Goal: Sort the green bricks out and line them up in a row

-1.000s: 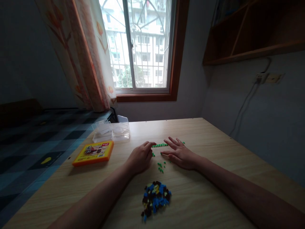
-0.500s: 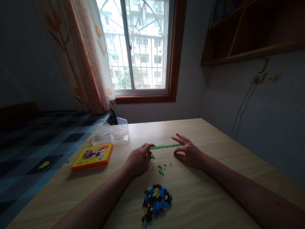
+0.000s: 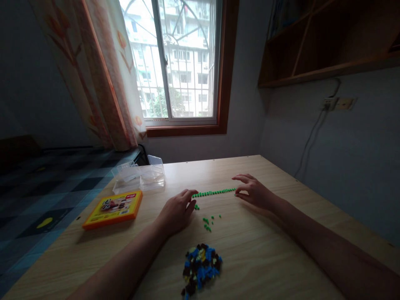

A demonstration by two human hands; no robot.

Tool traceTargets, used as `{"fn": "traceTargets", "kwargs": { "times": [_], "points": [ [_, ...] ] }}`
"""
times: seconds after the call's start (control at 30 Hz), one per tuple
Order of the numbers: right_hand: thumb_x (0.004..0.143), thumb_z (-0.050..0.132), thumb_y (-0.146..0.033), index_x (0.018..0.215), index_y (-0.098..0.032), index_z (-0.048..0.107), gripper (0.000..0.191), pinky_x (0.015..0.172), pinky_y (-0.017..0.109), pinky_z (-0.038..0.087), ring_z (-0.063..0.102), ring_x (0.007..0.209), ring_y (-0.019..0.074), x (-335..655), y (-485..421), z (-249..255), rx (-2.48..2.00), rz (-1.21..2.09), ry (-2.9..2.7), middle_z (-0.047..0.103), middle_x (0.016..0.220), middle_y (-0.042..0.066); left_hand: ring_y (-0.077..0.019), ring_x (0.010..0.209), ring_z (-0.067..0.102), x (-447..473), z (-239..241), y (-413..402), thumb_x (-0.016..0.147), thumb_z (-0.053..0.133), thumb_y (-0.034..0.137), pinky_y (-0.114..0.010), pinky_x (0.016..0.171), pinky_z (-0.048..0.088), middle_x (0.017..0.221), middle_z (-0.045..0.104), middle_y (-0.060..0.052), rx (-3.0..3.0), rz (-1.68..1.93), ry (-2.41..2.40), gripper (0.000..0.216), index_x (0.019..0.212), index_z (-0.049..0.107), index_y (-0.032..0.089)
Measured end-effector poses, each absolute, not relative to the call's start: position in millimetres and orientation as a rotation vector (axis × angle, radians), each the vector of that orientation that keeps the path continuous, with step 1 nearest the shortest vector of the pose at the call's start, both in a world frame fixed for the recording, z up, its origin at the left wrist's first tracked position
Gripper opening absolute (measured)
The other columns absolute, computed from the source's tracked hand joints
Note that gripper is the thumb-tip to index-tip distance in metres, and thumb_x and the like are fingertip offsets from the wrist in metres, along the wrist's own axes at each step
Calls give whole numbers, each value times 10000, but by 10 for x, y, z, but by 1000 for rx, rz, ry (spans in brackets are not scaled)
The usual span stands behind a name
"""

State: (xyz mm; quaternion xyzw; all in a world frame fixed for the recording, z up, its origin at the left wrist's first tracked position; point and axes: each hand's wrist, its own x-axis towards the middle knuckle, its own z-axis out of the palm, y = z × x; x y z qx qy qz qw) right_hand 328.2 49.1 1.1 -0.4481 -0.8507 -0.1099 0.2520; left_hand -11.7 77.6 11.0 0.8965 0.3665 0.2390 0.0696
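A thin row of small green bricks (image 3: 214, 192) lies across the wooden table (image 3: 268, 254). My left hand (image 3: 176, 209) rests on the table with fingers curled, its fingertip touching the row's left end. My right hand (image 3: 254, 192) sits at the row's right end, fingers bent and apart, fingertips against the last brick. Several loose green bricks (image 3: 208, 221) lie scattered just in front of the row. A heap of blue, black and yellow bricks (image 3: 200, 266) sits nearer to me.
An orange box (image 3: 112, 207) lies at the left of the table. Behind it stands a clear plastic container (image 3: 139, 178) near the table's far left corner. A window, a curtain and a wall shelf are beyond the table.
My right hand has slid to the right along the table, uncovering the green row, and now rests at its right end. My left hand stays at the left end.
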Motion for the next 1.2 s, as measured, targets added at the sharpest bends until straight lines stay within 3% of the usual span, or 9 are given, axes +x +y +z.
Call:
{"fn": "traceTargets", "kwargs": {
  "times": [0.3,0.63,0.8,1.2],
  "points": [
    [887,610,-269,850,-208,728,138,891,369,463,611,941,224,3556,626,-109,-1499,-115,-2211,716,939,60,-187,794,665,-123,121,773,975,381,325,-324,750,494,1098,668,-71,2699,728,1102,312,1186,583,216],
    [875,613,-296,958,-206,710,156,908,361,465,607,1010,234,3526,635,-156,-1625,-59,-2064,706,1029,72,-189,798,670,-119,114,779,970,389,320,-313,739,491,1072,664,-64,2714,738,1099,287,1145,593,219],
    [902,567,-308,864,-211,729,192,862,332,469,623,949,218,3520,648,-160,-1597,-9,-2109,714,963,54,-182,777,663,-119,112,781,976,384,326,-312,737,483,1082,662,-67,2720,710,1102,286,1141,589,215],
    [890,566,-350,873,-230,756,225,793,299,476,635,894,205,3498,668,-169,-1659,-17,-2053,725,924,48,-193,794,659,-116,118,783,977,379,335,-326,736,482,1088,660,-74,2715,688,1102,296,1141,592,212]
  ]
}}
